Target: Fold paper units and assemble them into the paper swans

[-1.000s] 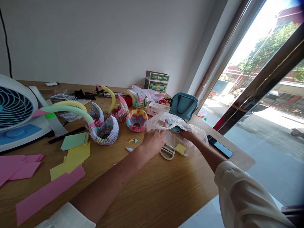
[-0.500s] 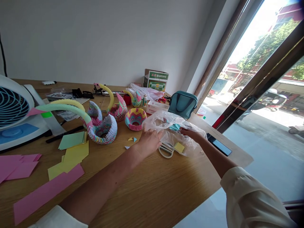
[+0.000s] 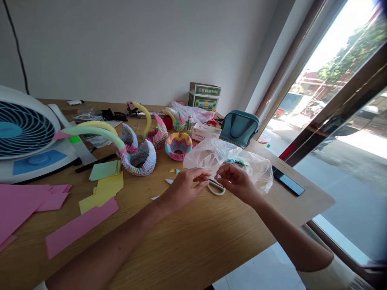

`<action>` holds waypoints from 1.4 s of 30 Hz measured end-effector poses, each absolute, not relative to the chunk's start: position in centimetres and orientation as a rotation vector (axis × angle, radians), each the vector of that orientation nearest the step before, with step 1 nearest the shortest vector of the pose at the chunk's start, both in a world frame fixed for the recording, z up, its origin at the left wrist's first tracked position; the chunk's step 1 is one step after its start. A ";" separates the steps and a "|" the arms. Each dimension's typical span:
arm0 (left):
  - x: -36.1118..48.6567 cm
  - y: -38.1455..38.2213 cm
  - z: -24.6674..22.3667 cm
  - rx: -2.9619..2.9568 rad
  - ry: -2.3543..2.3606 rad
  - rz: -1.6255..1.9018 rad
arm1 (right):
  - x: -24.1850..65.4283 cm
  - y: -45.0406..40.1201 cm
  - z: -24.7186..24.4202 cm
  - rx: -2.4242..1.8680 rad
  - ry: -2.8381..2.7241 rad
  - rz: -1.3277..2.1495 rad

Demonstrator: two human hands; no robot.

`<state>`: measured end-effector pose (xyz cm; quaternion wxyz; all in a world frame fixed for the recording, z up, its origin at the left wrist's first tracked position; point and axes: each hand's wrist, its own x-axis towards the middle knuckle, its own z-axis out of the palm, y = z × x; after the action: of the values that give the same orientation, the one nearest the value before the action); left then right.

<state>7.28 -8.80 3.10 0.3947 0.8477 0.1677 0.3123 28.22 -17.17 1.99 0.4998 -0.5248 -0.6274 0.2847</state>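
One pair of scissors (image 3: 216,189) lies on the table (image 3: 193,245) just below the fingers (image 3: 201,174), between the left hand (image 3: 184,189) and the right hand (image 3: 237,182), neither clearly nearer. Only a pale handle loop shows, so its long axis is unclear. Both hands curl narrowly, fingertips close together; whether they hold anything, I cannot tell. Beyond the fingers lies one clear plastic bag (image 3: 208,155); further right, one phone (image 3: 288,181); further left, four folded-paper swans (image 3: 140,161).
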 end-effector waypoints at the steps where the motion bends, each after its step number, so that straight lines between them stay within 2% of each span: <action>1: 6.7 -9.2 3.0 2.070 0.461 0.813 | 26.8 -17.2 2.0 -1.270 -1.561 0.657; 8: 1.2 -10.1 1.3 1.924 0.655 0.909 | 19.6 -15.5 0.9 -1.156 -1.817 0.328; 14: -1.7 -9.7 -0.1 1.932 0.735 0.991 | 16.6 -14.0 -0.1 -1.020 -1.944 0.282; 18: -2.6 -9.4 -0.8 1.761 0.742 0.990 | 15.4 -13.7 -0.9 -1.036 -1.818 0.487; 24: -3.0 -9.2 -1.6 1.388 0.716 0.887 | 14.6 -13.3 -2.2 -0.950 -1.422 1.158; 29: -2.9 -9.3 -2.0 1.371 0.667 0.855 | 14.3 -13.3 -2.2 -0.923 -1.237 1.306; 33: -3.5 -8.1 -1.8 1.353 0.689 0.927 | 14.9 -13.2 -2.7 -0.999 -1.276 1.240; 37: -5.0 -5.5 -1.3 1.054 0.713 1.128 | 15.7 -12.9 -3.9 -1.199 -1.454 1.013; 42: -5.9 -4.2 -1.9 0.866 0.725 1.097 | 14.8 -12.5 -5.1 -1.290 -1.853 0.775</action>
<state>-5.92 -4.18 -1.89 0.7057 0.3897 0.3263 0.4936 14.79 -12.48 -5.05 0.3682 -0.5024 -0.7218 0.3017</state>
